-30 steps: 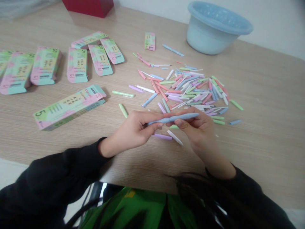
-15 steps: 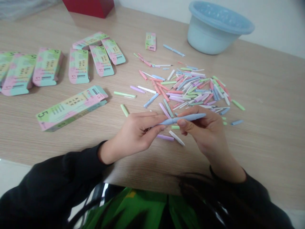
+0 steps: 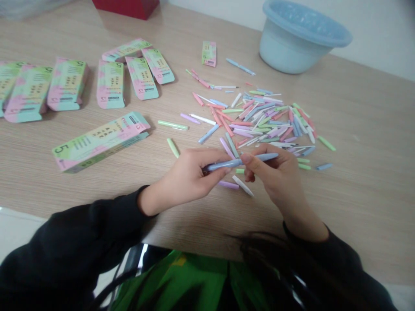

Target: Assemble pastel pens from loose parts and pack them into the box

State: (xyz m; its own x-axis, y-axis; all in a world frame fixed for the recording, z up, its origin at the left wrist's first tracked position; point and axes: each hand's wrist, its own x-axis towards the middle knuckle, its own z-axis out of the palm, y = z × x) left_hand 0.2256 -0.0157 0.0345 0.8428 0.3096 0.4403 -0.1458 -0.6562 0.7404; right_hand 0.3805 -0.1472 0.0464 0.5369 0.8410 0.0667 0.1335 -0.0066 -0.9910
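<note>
Both hands hold one light blue pen (image 3: 241, 161) level above the wooden table (image 3: 356, 172). My left hand (image 3: 191, 175) pinches its left half between thumb and fingers. My right hand (image 3: 275, 175) grips its right half, thumb on top. Beneath the hands lie a purple pen part (image 3: 228, 185) and a white one (image 3: 243, 186). Just beyond the hands spreads a pile of pastel pen parts (image 3: 262, 121) in pink, green, blue, purple and white.
A long pastel box marked 5 (image 3: 100, 140) lies left of the hands. Several flat pastel boxes (image 3: 106, 84) lie along the back left. A light blue basin (image 3: 301, 36) stands at the back right, a red box (image 3: 128, 7) at the far edge.
The two hands have drawn closer together along the blue pen, which now shows shorter between them. The view has shifted slightly.
</note>
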